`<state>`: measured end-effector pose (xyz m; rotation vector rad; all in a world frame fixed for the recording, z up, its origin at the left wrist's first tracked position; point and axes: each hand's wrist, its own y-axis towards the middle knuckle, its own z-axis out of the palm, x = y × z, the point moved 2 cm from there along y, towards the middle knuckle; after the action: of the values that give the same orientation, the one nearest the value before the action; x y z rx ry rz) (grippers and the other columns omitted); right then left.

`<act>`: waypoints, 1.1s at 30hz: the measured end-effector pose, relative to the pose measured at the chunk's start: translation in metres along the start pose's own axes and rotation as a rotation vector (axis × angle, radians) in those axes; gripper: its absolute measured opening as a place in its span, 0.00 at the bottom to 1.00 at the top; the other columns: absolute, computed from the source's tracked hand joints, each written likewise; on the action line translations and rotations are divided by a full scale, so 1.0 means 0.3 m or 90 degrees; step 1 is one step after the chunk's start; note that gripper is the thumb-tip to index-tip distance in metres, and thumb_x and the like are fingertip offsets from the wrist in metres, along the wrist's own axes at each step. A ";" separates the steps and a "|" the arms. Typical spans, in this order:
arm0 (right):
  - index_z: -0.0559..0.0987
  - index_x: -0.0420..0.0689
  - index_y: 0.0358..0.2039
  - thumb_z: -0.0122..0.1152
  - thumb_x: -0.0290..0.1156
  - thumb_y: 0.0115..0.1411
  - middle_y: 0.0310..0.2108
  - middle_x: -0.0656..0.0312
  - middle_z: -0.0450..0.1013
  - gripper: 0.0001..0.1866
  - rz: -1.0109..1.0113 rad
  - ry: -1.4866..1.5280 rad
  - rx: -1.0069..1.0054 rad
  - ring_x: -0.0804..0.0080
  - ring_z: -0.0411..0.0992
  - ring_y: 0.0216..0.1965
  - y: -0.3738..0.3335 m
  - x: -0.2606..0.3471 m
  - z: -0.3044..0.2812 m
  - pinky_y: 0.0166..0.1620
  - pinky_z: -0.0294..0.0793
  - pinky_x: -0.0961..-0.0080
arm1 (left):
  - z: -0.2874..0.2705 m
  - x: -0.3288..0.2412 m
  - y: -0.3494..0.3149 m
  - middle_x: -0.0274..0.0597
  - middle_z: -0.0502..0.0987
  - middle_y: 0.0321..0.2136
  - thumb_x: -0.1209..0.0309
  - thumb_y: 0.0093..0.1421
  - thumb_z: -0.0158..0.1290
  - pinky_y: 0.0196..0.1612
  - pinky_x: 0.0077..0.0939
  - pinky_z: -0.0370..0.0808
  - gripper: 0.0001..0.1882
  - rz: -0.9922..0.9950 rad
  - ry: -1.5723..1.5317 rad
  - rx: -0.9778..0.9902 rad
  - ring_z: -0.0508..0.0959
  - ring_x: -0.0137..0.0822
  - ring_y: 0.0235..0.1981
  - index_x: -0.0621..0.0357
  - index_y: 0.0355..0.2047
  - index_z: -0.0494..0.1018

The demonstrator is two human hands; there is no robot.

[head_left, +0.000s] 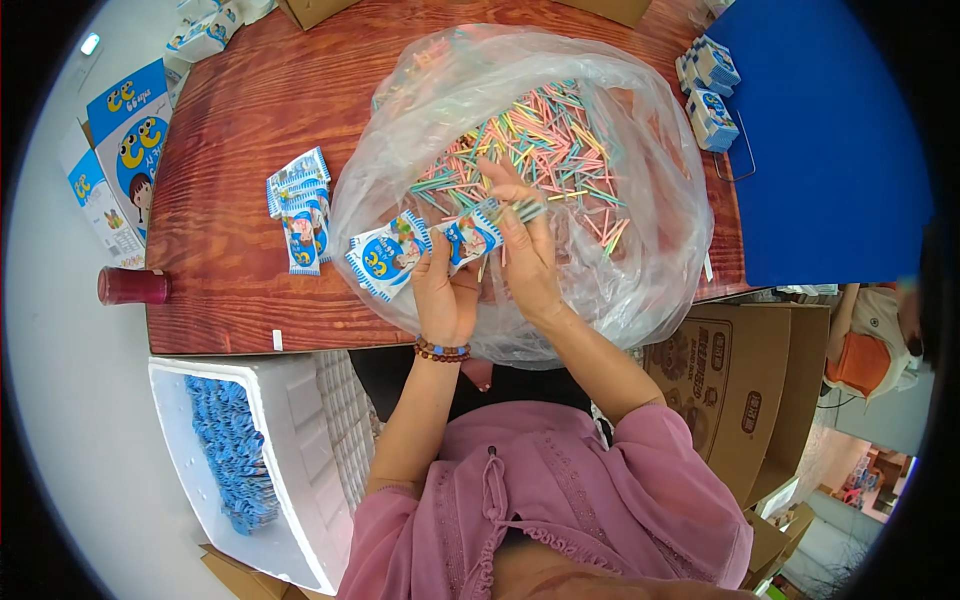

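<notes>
My left hand [441, 297] is closed on a small blue-and-white packet [470, 238], its fingers beneath it. Against the packet's right end, my right hand [527, 255] pinches a few thin pastel sticks [526, 209] between thumb and fingers; whether they reach inside the packet I cannot tell. Another pair of overlapping packets [388, 257] sits beside my left fingertips, over the bag's left edge. Beneath both hands spreads a large clear plastic bag [650, 225], opened wide. Inside it lies a loose heap of pink, yellow and blue sticks [545, 135].
Several packets [304, 222] lie on the wooden table [230, 120] left of the bag. A dark red jar [134, 286] stands at the left edge. Below is a white foam box [257, 400] of blue packets. Small packs [712, 120] lie by a blue panel [810, 150]; a cardboard box [730, 380] is lower right.
</notes>
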<state>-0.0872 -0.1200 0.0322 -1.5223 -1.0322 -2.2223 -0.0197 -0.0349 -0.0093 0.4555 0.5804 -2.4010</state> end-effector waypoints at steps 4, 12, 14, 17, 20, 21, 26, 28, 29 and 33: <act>0.65 0.41 0.57 0.43 0.34 0.68 0.64 0.51 0.57 0.19 0.026 0.041 0.020 0.58 0.47 0.69 -0.006 0.003 -0.017 0.68 0.42 0.62 | 0.014 0.009 0.004 0.40 0.78 0.42 0.66 0.67 0.49 0.48 0.29 0.76 0.12 0.001 -0.017 0.030 0.78 0.32 0.43 0.61 0.43 0.73; 0.70 0.38 0.55 0.48 0.36 0.66 0.58 0.56 0.67 0.21 0.045 -0.177 0.064 0.67 0.64 0.59 0.068 0.048 -0.150 0.61 0.60 0.69 | -0.080 0.012 0.042 0.40 0.76 0.47 0.64 0.67 0.49 0.50 0.31 0.75 0.16 -0.062 -0.125 0.069 0.76 0.33 0.47 0.61 0.50 0.69; 0.77 0.42 0.45 0.53 0.33 0.61 0.45 0.60 0.75 0.14 0.231 -0.290 -0.003 0.69 0.73 0.45 0.140 0.021 -0.306 0.50 0.70 0.71 | -0.073 0.007 0.035 0.40 0.76 0.47 0.65 0.66 0.50 0.50 0.31 0.75 0.16 -0.068 -0.134 0.054 0.76 0.33 0.47 0.61 0.50 0.68; 0.79 0.42 0.34 0.55 0.29 0.56 0.36 0.57 0.76 0.08 0.185 -0.772 0.243 0.58 0.75 0.35 0.193 0.022 -0.437 0.39 0.73 0.62 | -0.080 0.000 0.034 0.41 0.75 0.48 0.65 0.66 0.50 0.51 0.31 0.75 0.16 -0.048 -0.118 0.043 0.76 0.33 0.47 0.61 0.49 0.68; 0.78 0.43 0.31 0.58 0.30 0.54 0.32 0.57 0.72 0.06 0.067 -0.770 0.340 0.56 0.73 0.33 0.181 0.004 -0.423 0.38 0.72 0.63 | -0.088 0.005 0.038 0.41 0.75 0.48 0.65 0.66 0.49 0.52 0.32 0.74 0.16 -0.049 -0.123 0.066 0.76 0.34 0.48 0.62 0.49 0.68; 0.78 0.43 0.31 0.58 0.30 0.54 0.32 0.57 0.72 0.06 0.066 -0.766 0.343 0.56 0.73 0.33 0.178 -0.004 -0.414 0.38 0.72 0.63 | -0.085 0.007 0.035 0.41 0.75 0.48 0.65 0.66 0.49 0.53 0.32 0.74 0.16 -0.052 -0.116 0.072 0.76 0.34 0.48 0.62 0.49 0.68; 0.74 0.43 0.31 0.57 0.30 0.53 0.34 0.60 0.72 0.06 0.019 -0.944 0.411 0.55 0.73 0.35 0.185 -0.021 -0.401 0.36 0.72 0.61 | -0.046 -0.008 0.010 0.43 0.75 0.50 0.65 0.67 0.49 0.54 0.37 0.73 0.16 -0.037 -0.101 0.074 0.75 0.37 0.51 0.61 0.51 0.67; 0.74 0.42 0.31 0.58 0.28 0.53 0.33 0.59 0.73 0.06 0.008 -0.871 0.381 0.58 0.74 0.32 0.193 -0.014 -0.411 0.34 0.73 0.63 | -0.056 -0.021 0.011 0.44 0.74 0.50 0.65 0.67 0.49 0.55 0.40 0.73 0.17 -0.035 -0.117 0.083 0.75 0.39 0.52 0.60 0.52 0.66; 0.74 0.41 0.32 0.58 0.27 0.53 0.32 0.58 0.73 0.06 0.002 -0.802 0.355 0.61 0.75 0.29 0.202 -0.002 -0.402 0.32 0.75 0.65 | -0.058 -0.024 0.009 0.44 0.74 0.50 0.64 0.66 0.49 0.56 0.41 0.73 0.18 -0.038 -0.104 0.084 0.74 0.39 0.52 0.60 0.52 0.66; 0.73 0.42 0.33 0.56 0.20 0.57 0.31 0.63 0.74 0.04 0.234 -0.356 0.181 0.74 0.75 0.30 0.172 0.089 -0.314 0.32 0.74 0.77 | -0.067 -0.024 0.014 0.44 0.74 0.50 0.64 0.66 0.49 0.56 0.42 0.73 0.18 -0.030 -0.101 0.065 0.74 0.40 0.52 0.58 0.53 0.66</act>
<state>-0.1358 -0.2159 0.0582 -2.0447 -1.0405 -1.3694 -0.0081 -0.0242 -0.0242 0.2936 0.4044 -2.4926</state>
